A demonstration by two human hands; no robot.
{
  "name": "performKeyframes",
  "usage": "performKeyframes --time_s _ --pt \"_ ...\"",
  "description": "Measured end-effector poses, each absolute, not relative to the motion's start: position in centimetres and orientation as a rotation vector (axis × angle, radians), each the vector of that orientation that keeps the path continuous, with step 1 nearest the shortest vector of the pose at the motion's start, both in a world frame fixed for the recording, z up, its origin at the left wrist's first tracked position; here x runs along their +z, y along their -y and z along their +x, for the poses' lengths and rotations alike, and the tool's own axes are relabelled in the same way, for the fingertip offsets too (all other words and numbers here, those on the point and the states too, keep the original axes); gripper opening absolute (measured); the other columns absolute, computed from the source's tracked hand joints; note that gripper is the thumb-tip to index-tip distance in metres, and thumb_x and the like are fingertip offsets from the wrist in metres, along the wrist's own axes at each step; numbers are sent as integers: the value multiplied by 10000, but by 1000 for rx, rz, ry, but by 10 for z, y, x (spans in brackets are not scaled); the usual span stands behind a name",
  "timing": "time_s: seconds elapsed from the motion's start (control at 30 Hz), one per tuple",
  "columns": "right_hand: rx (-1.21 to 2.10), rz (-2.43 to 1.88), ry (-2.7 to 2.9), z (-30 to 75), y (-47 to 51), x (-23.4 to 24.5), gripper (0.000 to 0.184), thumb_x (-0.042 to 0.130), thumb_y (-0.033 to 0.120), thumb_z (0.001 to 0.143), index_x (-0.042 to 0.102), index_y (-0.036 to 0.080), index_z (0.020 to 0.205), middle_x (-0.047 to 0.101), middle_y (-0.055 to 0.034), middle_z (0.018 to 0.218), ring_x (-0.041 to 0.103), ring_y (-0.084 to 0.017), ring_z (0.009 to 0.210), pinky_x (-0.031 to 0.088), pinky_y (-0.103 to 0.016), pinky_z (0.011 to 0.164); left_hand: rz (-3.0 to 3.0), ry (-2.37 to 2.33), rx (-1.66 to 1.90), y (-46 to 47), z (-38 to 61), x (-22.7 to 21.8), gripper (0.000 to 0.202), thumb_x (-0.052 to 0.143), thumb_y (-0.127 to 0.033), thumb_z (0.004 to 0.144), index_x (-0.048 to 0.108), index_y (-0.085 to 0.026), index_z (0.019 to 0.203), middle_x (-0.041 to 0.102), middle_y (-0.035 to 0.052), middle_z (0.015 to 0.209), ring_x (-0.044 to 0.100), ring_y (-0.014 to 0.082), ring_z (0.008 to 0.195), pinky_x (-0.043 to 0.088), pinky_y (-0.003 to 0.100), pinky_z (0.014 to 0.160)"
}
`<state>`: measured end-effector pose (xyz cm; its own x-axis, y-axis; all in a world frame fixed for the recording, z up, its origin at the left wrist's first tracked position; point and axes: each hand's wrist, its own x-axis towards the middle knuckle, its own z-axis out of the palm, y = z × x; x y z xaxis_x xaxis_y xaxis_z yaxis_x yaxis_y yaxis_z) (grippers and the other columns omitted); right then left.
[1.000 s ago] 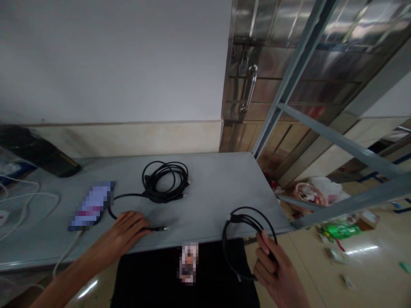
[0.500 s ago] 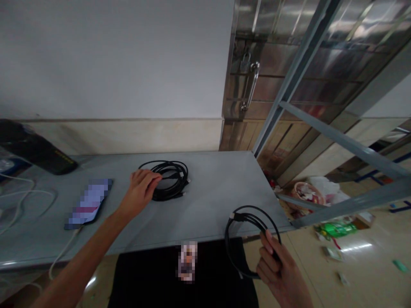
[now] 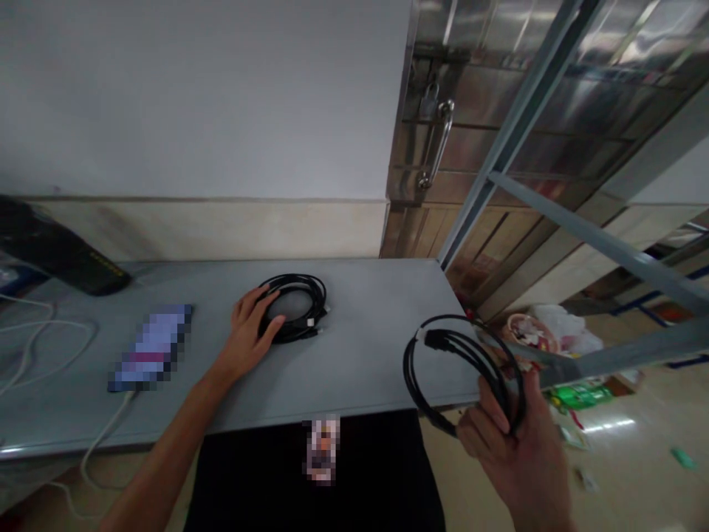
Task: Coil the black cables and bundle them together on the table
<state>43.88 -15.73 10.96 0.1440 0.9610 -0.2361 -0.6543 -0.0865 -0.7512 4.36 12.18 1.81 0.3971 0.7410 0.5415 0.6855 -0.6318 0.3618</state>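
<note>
My right hand is closed round a coil of black cable, holding it up over the right front corner of the grey table. My left hand reaches across the table and grips the left edge of a second black cable bundle that lies flat near the table's middle. Thumb and fingers pinch that bundle's strands.
A phone lies left of my left hand with a white cord hanging off the front edge. White cables and a black device sit at far left. A metal frame and a littered floor are at right.
My left hand went from the table's front edge to the cable bundle and now grips it. My right hand lifted its coil higher and to the right.
</note>
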Motion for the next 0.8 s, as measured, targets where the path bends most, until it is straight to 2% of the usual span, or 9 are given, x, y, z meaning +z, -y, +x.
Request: performKeyframes --time_s 0.13,0.23,0.33,0.4,0.5,0.6,0.67,0.8 --pt "1146 -983 910 409 97 136 785 448 956 1054 452 257 694 221 96 550 183 -107 483 215 -280 493 2523 -1328 1040 -120 46 13 593 478 -505 1187 442 -266 1729 432 186 1784 389 389 1685 304 668 1403" --pt "783 -1152 1335 371 38 146 718 379 813 1167 539 236 771 430 42 605 407 -129 544 318 -279 566 2489 -1349 1053 -118 46 13 581 466 -512 1190 456 -258 1713 453 189 1772 415 385 1668 318 673 1396" --pt "478 -1311 1781 321 -26 145 586 340 648 1242 692 202 1095 661 -9 744 647 -172 666 433 -274 678 2442 -1350 1103 -119 46 13 573 480 -523 1182 483 -239 1680 494 195 1748 452 380 1645 334 673 1388" --pt "283 -1404 2041 286 -66 135 549 369 614 1251 698 176 1263 797 -87 929 783 -233 871 495 -285 757 2390 -1338 1143 -122 43 13 565 480 -528 1175 504 -219 1648 536 204 1716 484 378 1625 355 667 1380" --pt "147 -1415 2324 245 -110 107 650 368 700 1222 685 151 1365 846 -153 1085 826 -303 1033 555 -329 830 2253 -1345 1226 -126 36 13 522 464 -516 1165 561 -191 1561 639 211 1603 594 373 1532 446 635 1330" --pt "118 -1311 2457 228 -131 78 739 435 812 1154 690 161 1393 852 -142 1116 824 -304 1049 568 -345 864 2084 -1372 1309 -127 29 13 477 499 -513 1139 623 -195 1472 733 185 1459 718 362 1360 571 583 1215" --pt "98 -1232 2466 228 -135 65 771 481 862 1111 712 173 1367 850 -129 1118 813 -295 1066 561 -343 884 1978 -1389 1337 -126 26 15 463 546 -524 1117 651 -210 1440 748 163 1435 740 354 1317 613 555 1163" --pt "109 -1118 2472 236 -134 54 747 504 869 1101 754 182 1251 844 -114 1119 792 -279 1096 545 -344 902 1897 -1446 1335 -124 28 20 410 558 -508 1101 685 -226 1371 757 145 1418 735 349 1317 611 560 1171"
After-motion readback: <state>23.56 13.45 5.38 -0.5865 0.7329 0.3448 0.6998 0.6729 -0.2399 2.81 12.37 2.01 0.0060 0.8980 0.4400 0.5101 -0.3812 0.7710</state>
